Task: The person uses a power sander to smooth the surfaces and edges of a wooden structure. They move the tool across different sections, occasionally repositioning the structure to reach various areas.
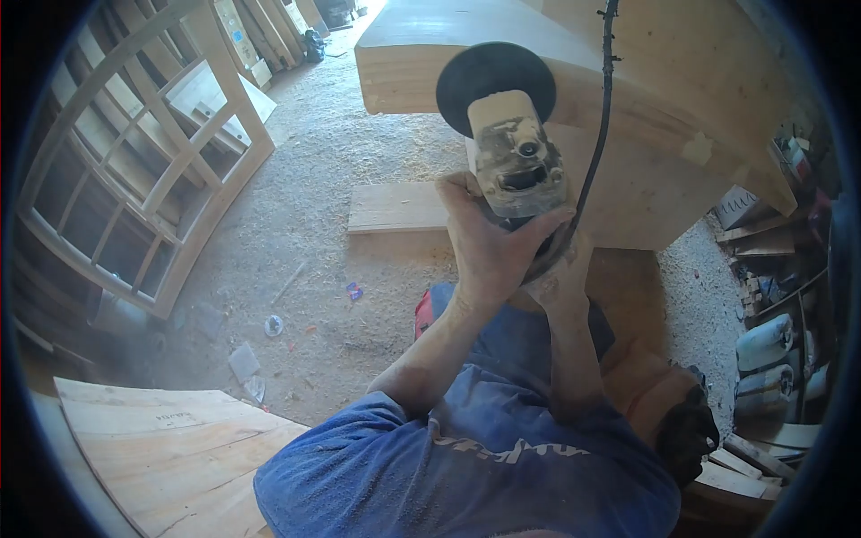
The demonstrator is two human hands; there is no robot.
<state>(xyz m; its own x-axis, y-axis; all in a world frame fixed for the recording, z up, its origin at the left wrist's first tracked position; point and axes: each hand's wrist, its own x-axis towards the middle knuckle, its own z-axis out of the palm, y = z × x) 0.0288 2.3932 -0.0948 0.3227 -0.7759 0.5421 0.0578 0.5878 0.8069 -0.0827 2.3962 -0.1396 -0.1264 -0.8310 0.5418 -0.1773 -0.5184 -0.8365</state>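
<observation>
Well, I had the sander (517, 166) up in front of my chest, with my left hand (489, 255) clamped around its body, the thumb on one side and the fingers curled round the other. My right hand (558, 280) was against the rear of it, just beside the left, but its fingers were mostly hidden, so I could not tell how tightly it was closed. Beyond the grip, the round black disc (471, 76) overlapped the edge of the big wooden piece (408, 76) in my view; I could not tell whether they touched. The dark cable (604, 117) ran down from above, to the right of the sander, and reached my hands.

Left of the grip and lower, a flat board (395, 211) lay near the dusty floor (305, 134). Well apart from my hands, farther left, stood a window frame (221, 202) with curved bars. Below it, nearer my blue shirt (448, 484), was a pale wooden panel (170, 430). Far to the right of the grip, I saw rolled bundles (762, 342) among clutter.
</observation>
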